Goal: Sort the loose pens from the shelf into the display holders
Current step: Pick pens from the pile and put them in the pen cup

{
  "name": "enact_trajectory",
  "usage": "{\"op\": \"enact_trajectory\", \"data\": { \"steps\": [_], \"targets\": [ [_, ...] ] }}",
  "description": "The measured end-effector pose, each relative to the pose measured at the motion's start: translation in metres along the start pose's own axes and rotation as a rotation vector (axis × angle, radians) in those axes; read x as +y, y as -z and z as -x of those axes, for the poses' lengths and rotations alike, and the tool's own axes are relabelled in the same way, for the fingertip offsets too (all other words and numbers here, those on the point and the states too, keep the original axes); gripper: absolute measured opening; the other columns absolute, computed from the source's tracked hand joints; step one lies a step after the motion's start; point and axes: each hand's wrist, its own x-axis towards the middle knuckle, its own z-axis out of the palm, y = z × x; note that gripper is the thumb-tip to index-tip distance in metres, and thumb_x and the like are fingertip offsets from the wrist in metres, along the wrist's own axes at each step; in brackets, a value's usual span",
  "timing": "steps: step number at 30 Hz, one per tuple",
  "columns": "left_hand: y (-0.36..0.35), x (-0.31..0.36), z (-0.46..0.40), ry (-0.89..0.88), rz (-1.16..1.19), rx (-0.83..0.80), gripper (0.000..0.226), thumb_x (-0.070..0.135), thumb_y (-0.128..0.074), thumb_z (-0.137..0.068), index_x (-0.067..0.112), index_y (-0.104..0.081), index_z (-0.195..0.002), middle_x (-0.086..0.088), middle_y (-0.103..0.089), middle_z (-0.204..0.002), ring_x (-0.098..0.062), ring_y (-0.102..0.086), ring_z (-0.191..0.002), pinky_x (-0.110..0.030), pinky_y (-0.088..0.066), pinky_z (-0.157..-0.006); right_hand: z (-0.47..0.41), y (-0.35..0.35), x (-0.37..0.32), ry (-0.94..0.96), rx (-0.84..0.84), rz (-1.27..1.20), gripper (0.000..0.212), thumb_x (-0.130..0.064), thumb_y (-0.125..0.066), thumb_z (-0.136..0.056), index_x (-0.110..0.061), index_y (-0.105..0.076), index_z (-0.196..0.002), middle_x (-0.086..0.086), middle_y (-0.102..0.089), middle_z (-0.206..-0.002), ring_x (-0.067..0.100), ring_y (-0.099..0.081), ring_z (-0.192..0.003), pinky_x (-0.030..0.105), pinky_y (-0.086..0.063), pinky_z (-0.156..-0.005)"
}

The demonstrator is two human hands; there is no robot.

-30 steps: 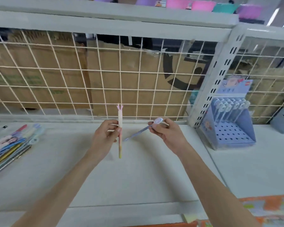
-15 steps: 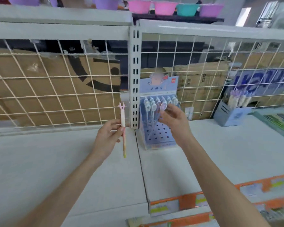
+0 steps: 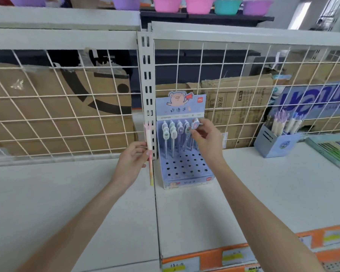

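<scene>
A blue display holder with a pig header card stands on the white shelf against the wire grid. Several pens with round toppers stand in its back rows. My right hand pinches a blue pen by its round top over the holder's right back corner; its shaft is hidden behind my fingers. My left hand grips a pink and yellow pen upright, just left of the holder, in front of the shelf post.
A slotted upright post divides two shelf bays. A second blue holder with pastel pens stands to the right. Flat green boxes lie at the far right. Cardboard boxes sit behind the wire grid.
The view has swung right from the left bay to the blue holder. My right hand carried the blue pen up to the holder's back row. My left hand kept its pen upright.
</scene>
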Motion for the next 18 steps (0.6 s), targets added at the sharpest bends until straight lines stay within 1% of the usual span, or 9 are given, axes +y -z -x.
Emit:
{"op": "enact_trajectory", "data": {
  "steps": [3, 7, 9, 10, 11, 12, 14, 16, 18],
  "targets": [
    [-0.003, -0.006, -0.006, 0.001, 0.031, 0.012, 0.017, 0.005, -0.055, -0.091, 0.021, -0.054, -0.097, 0.003, -0.062, -0.087, 0.007, -0.060, -0.066, -0.014, -0.048, -0.060, -0.004, -0.001, 0.008, 0.009, -0.024, 0.039, 0.020, -0.003, -0.058, -0.089, -0.012, -0.061, -0.107, 0.002, -0.068, -0.089, 0.016, -0.064, -0.085, 0.020, -0.046, -0.073],
    [-0.006, -0.017, -0.007, 0.026, 0.010, -0.011, 0.015, 0.004, -0.055, -0.091, 0.012, -0.054, -0.104, 0.004, -0.062, -0.085, 0.008, -0.060, -0.067, -0.014, -0.048, -0.060, -0.007, -0.001, 0.009, 0.029, -0.031, 0.064, 0.020, -0.003, -0.058, -0.089, -0.017, -0.061, -0.103, 0.001, -0.068, -0.089, 0.013, -0.064, -0.084, 0.017, -0.047, -0.074],
    [-0.004, -0.020, -0.011, 0.026, 0.008, -0.021, 0.015, 0.005, -0.055, -0.091, 0.011, -0.054, -0.104, 0.003, -0.062, -0.087, 0.008, -0.061, -0.067, -0.014, -0.048, -0.061, -0.008, -0.004, 0.009, 0.031, -0.076, 0.074, 0.020, -0.003, -0.057, -0.090, -0.021, -0.058, -0.098, -0.001, -0.066, -0.087, 0.007, -0.061, -0.076, 0.018, -0.045, -0.069],
    [-0.003, -0.021, -0.013, 0.025, 0.007, -0.023, 0.015, 0.006, -0.055, -0.091, 0.013, -0.054, -0.104, 0.003, -0.062, -0.088, 0.008, -0.061, -0.068, -0.013, -0.048, -0.061, -0.008, -0.007, 0.010, 0.025, -0.109, 0.094, 0.018, -0.004, -0.056, -0.090, -0.020, -0.058, -0.097, -0.003, -0.066, -0.085, 0.001, -0.058, -0.070, 0.018, -0.043, -0.067],
    [-0.003, -0.022, -0.015, 0.024, 0.010, -0.025, 0.016, 0.006, -0.056, -0.091, 0.015, -0.054, -0.104, 0.004, -0.062, -0.089, 0.008, -0.061, -0.069, -0.013, -0.048, -0.061, -0.008, -0.009, 0.011, 0.015, -0.137, 0.121, 0.017, -0.004, -0.056, -0.091, -0.019, -0.058, -0.100, -0.004, -0.065, -0.084, -0.003, -0.055, -0.066, 0.017, -0.041, -0.065],
    [-0.002, -0.022, -0.016, 0.024, 0.012, -0.026, 0.016, 0.006, -0.056, -0.090, 0.015, -0.054, -0.104, 0.004, -0.061, -0.090, 0.008, -0.061, -0.070, -0.013, -0.048, -0.061, -0.007, -0.012, 0.012, 0.002, -0.149, 0.141, 0.018, -0.006, -0.056, -0.091, -0.017, -0.058, -0.105, -0.005, -0.065, -0.085, -0.004, -0.054, -0.066, 0.016, -0.040, -0.065],
    [-0.002, -0.023, -0.018, 0.025, 0.021, -0.031, 0.016, 0.006, -0.056, -0.090, 0.016, -0.054, -0.103, 0.004, -0.061, -0.089, 0.009, -0.060, -0.070, -0.013, -0.048, -0.061, -0.004, -0.017, 0.015, -0.015, -0.135, 0.135, 0.022, -0.006, -0.058, -0.090, -0.018, -0.053, -0.108, 0.000, -0.067, -0.087, 0.001, -0.057, -0.071, 0.011, -0.042, -0.065],
    [0.000, -0.022, -0.019, 0.026, 0.026, -0.036, 0.016, 0.006, -0.056, -0.090, 0.017, -0.054, -0.102, 0.004, -0.062, -0.088, 0.008, -0.061, -0.068, -0.013, -0.048, -0.061, -0.002, -0.021, 0.019, -0.002, -0.109, 0.145, 0.024, -0.004, -0.059, -0.089, -0.019, -0.045, -0.101, 0.003, -0.068, -0.085, 0.004, -0.059, -0.071, 0.006, -0.041, -0.062],
    [0.003, -0.021, -0.019, 0.021, 0.030, -0.039, 0.016, 0.006, -0.056, -0.090, 0.019, -0.054, -0.099, 0.001, -0.062, -0.088, 0.007, -0.060, -0.067, -0.013, -0.048, -0.061, 0.000, -0.023, 0.021, 0.009, -0.081, 0.155, 0.029, -0.002, -0.060, -0.088, -0.022, -0.039, -0.093, 0.006, -0.067, -0.085, 0.007, -0.060, -0.071, 0.006, -0.041, -0.061]
  ]
}}
